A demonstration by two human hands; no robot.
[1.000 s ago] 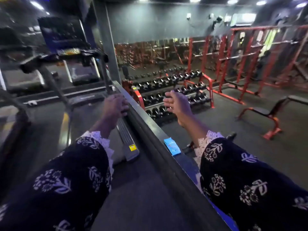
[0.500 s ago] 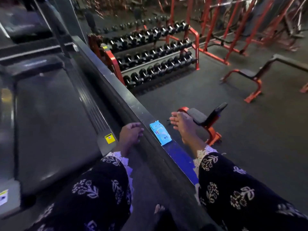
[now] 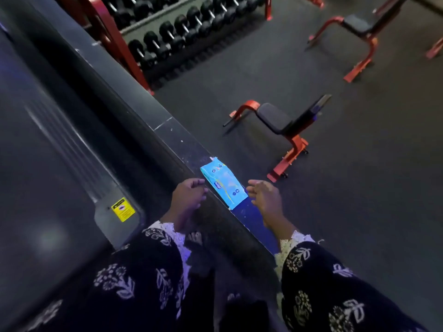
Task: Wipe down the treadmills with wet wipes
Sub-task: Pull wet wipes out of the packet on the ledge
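A person is standing beside a treadmill. A blue pack of wet wipes is lying on the dark ledge alongside. The left hand and right hand are flanking it, fingers loosely curled, grasping nothing, probably preparing to pull a wipe.

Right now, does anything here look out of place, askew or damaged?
Nothing looks damaged or spilled. Only the blue wipes pack sits oddly: it lies on the narrow ledge beside the treadmill, between the left hand and right hand, neither gripping it.
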